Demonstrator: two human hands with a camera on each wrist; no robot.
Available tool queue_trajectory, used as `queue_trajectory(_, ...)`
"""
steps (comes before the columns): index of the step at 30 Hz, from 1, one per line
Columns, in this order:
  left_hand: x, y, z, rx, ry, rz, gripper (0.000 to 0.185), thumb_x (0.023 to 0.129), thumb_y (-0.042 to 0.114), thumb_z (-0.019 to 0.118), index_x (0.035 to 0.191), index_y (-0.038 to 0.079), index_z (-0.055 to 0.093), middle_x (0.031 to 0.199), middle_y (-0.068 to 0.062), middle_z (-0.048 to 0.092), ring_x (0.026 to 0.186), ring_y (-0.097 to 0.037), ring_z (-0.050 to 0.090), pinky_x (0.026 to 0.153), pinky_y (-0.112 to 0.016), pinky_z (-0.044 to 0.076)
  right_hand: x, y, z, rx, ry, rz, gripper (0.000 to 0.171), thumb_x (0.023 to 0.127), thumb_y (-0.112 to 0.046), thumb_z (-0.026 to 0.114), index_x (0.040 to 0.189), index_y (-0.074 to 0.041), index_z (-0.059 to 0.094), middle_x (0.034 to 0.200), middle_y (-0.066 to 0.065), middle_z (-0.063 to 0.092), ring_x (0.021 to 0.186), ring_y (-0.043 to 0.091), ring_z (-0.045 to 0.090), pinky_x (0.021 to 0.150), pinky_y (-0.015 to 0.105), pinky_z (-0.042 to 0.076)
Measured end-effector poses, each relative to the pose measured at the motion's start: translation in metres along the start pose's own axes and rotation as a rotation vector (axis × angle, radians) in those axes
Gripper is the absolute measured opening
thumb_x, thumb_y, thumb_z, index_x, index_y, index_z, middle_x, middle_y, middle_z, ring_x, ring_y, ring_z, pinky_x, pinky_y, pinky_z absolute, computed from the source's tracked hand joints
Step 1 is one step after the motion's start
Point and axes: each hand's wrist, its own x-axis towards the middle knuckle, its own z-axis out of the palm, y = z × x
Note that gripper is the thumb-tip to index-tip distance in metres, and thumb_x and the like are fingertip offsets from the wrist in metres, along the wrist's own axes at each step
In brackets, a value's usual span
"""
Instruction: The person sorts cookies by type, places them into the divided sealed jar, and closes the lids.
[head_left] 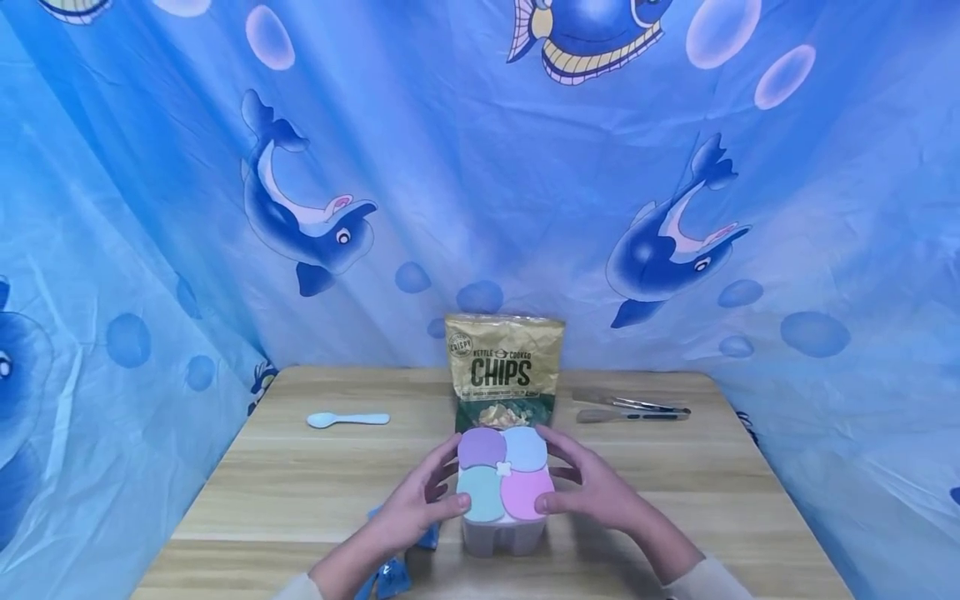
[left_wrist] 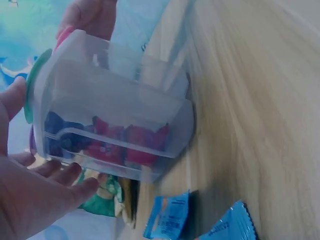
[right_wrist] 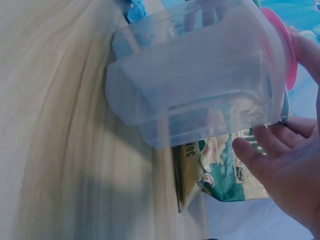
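A pale blue spoon lies at left on a wood-grain table, beyond the left hand of a person in light sleeves. That hand is partly open, its thumb on the green lid and its fingers bent around the far side of a translucent four-compartment container. Blue foil packets lie beside and below the forearm. The container stands upright at the table's near middle, its purple, green, light blue and pink lids all closed. Through the wall under the purple lid, red packets show, with a dark blue item above them. Just behind stands a gold-and-green bag of kettle cooked chips. The right hand, similarly half-open, holds the other side, thumb on the pink lid. At far right lie tongs, near a dolphin-print curtain.
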Motion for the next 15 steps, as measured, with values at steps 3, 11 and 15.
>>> queue_trajectory(3,0.0,0.001,0.004,0.001,0.024,0.01,0.078,0.097,0.023,0.072,0.162,0.015,0.029,0.162,-0.019,0.037,0.144,-0.045,0.041,0.117,-0.061,0.036,-0.004,0.003,0.0,-0.012,0.035,0.007,0.098,0.082,-0.014,0.087,0.162,-0.013,0.03,0.164,0.015,0.035,0.144,0.038,0.044,0.109,0.044,0.048)
queue_trajectory(11,0.003,0.006,0.01,0.032,0.13,0.014,0.056,0.1,0.025,0.069,0.15,0.007,0.05,0.15,-0.021,0.052,0.124,-0.036,0.061,0.09,-0.024,0.056,-0.015,0.005,0.003,-0.065,0.138,0.026,0.089,0.086,-0.017,0.084,0.16,-0.013,0.034,0.161,0.012,0.04,0.141,0.036,0.047,0.108,0.043,0.05)
queue_trajectory(15,0.005,0.005,0.008,0.114,0.193,-0.005,0.047,0.103,0.034,0.062,0.141,0.007,0.06,0.142,-0.019,0.059,0.118,-0.032,0.066,0.088,-0.027,0.057,-0.022,0.007,0.006,-0.065,0.182,0.003,0.073,0.094,-0.014,0.076,0.156,-0.011,0.039,0.157,0.015,0.045,0.138,0.041,0.05,0.106,0.048,0.052)
